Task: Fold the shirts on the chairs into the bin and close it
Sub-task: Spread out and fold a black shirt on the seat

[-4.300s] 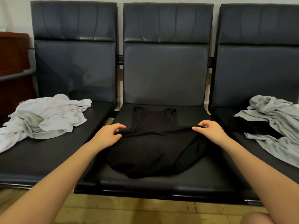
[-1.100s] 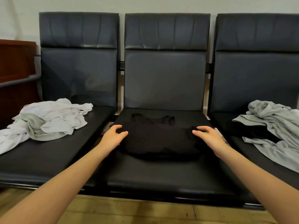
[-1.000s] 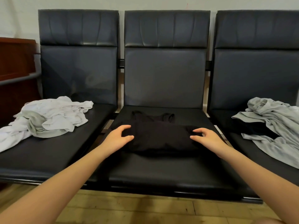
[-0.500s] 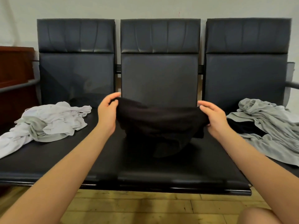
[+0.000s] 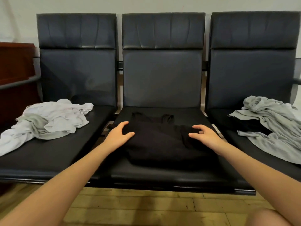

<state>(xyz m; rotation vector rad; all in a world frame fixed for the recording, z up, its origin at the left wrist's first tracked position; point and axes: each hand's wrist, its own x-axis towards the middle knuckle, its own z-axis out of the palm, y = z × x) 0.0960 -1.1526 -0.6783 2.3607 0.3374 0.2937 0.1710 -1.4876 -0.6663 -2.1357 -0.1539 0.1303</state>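
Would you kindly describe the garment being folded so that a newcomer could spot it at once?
Three dark padded chairs stand in a row against the wall; look at the middle seat. On it lies a black tank top, partly folded, with the left hand and right hand at its sides. It is the only garment on that seat; the outer seats' heaps are mostly white and grey.

Both of my forearms are bare from the bottom edge of the picture up to the wrists; I see no sleeve, watch, bracelet or glove. My left hand [image 5: 118,136] and right hand [image 5: 205,136] carry no rings that I can make out. A bare knee [image 5: 267,217] shows at the lower right.
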